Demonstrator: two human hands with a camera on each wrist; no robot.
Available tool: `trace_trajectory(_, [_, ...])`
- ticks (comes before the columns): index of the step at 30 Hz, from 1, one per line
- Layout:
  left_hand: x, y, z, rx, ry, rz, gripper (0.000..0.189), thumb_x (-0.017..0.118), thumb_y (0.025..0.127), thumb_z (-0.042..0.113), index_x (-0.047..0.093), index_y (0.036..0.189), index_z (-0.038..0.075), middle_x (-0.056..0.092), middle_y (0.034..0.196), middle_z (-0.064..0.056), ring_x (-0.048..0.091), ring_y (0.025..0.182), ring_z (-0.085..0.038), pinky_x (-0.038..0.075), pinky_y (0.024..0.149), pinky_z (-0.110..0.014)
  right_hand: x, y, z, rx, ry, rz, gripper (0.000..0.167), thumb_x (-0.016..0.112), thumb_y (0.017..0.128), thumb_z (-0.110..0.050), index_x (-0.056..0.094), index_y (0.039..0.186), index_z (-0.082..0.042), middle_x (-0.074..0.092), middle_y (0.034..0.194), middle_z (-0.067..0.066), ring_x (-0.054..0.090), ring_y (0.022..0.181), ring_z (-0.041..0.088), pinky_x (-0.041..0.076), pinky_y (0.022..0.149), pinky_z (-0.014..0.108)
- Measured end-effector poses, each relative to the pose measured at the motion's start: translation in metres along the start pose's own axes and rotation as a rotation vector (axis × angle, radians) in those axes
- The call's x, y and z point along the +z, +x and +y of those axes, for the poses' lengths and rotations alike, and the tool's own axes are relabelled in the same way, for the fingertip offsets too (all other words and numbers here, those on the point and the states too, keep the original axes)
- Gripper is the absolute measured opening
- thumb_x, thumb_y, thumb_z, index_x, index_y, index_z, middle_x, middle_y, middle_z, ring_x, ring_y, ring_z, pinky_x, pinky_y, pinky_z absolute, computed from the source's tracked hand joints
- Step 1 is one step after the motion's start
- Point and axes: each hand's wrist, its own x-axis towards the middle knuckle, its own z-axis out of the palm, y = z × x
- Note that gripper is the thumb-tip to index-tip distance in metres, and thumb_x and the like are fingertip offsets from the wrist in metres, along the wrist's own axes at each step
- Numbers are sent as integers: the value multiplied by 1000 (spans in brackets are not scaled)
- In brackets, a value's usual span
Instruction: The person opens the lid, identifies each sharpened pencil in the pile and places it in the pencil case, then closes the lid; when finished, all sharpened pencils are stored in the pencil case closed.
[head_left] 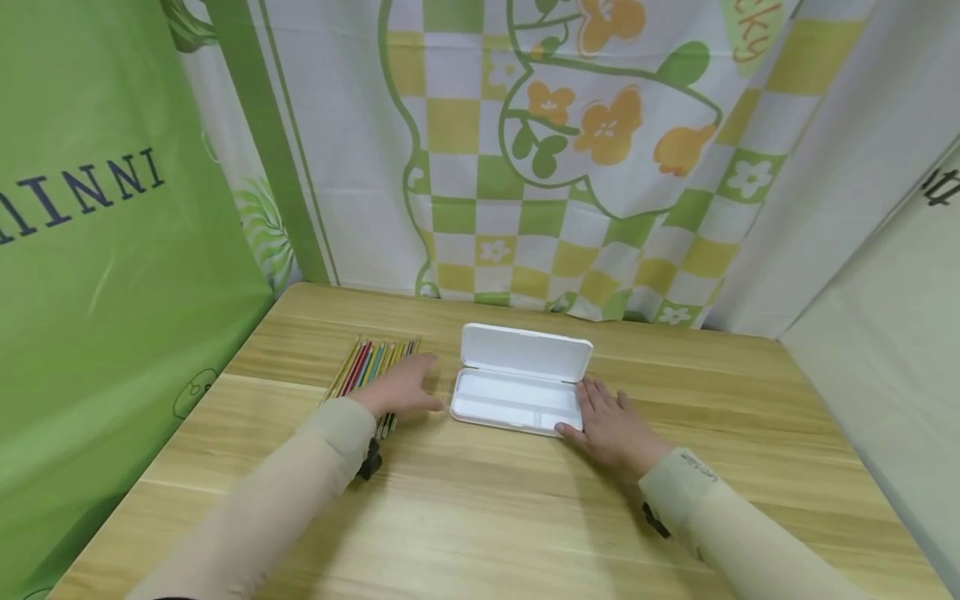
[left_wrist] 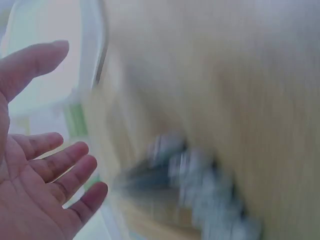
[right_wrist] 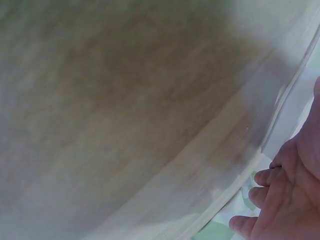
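Left hand (head_left: pixel 397 387): wide, thumb apart — partly over pencils (head_left: pixel 363 365); contact unclear.
Right hand (head_left: pixel 613 427): fingers extended, touching right end of white case (head_left: pixel 517 397).
Case position: between both, lid (head_left: pixel 527 352) raised.
Surface (head_left: pixel 480 517): far edge behind lid — broad stretch in front.

The pencils (head_left: pixel 367 367) showed yellow, red, blue and black, the open case (head_left: pixel 521 388) was plain white in lid and tray, and the sleeves (head_left: pixel 277 500) were beige. Darker grain streaked the pale yellowish wood of the table (head_left: pixel 480 517). The curtain (head_left: pixel 525 150) carried green and yellow checks on white, with orange flowers and green outlines, while the left cloth (head_left: pixel 142 250) was bright green with dark lettering and the right cloth (head_left: pixel 892 333) off-white with a black character.
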Motion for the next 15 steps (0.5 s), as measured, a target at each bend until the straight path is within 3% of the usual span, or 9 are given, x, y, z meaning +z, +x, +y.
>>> trace_trajectory(2, [-13, -2, -9, -25, -37, 35, 83, 74, 93, 24, 30, 156, -10, 42, 153, -32, 42, 139, -47, 35, 115, -58, 0, 0, 1, -4, -4, 7, 85, 44, 108, -50, 23, 153, 20, 21, 160, 38, 20, 149, 53, 17, 117, 70])
trace_trajectory(5, [-28, -6, -30, -53, -64, 142, 67, 64, 98, 20, 37, 151, -12, 52, 141, -33, 52, 128, -47, 45, 106, -58, 0, -2, 2, -9, -8, 13, 86, 44, 108, -51, 24, 152, 20, 22, 160, 39, 21, 148, 53, 18, 117, 70])
trace_trajectory(9, [-45, -18, -61, -108, -90, 262, 52, 55, 102, 15, 45, 142, -16, 57, 131, -36, 56, 121, -49, 49, 100, -57, -1, -3, 2, -14, -2, 8, 89, 40, 108, -55, 24, 152, 20, 22, 159, 39, 21, 148, 54, 19, 116, 71])
trace_trajectory(12, [-57, -31, -80, -170, -146, 288, 50, 52, 101, 12, 45, 139, -19, 56, 131, -38, 56, 120, -51, 50, 99, -58, -1, -3, 2, -16, 12, 13, 88, 41, 108, -55, 23, 153, 20, 22, 160, 39, 21, 148, 54, 18, 116, 71])
trace_trajectory(15, [-66, -40, -98, -224, -209, 273, 52, 53, 101, 13, 43, 140, -20, 52, 134, -41, 55, 120, -52, 50, 99, -58, 2, -2, 3, -18, 19, 21, 88, 41, 108, -54, 22, 153, 20, 21, 160, 38, 21, 149, 53, 17, 116, 71])
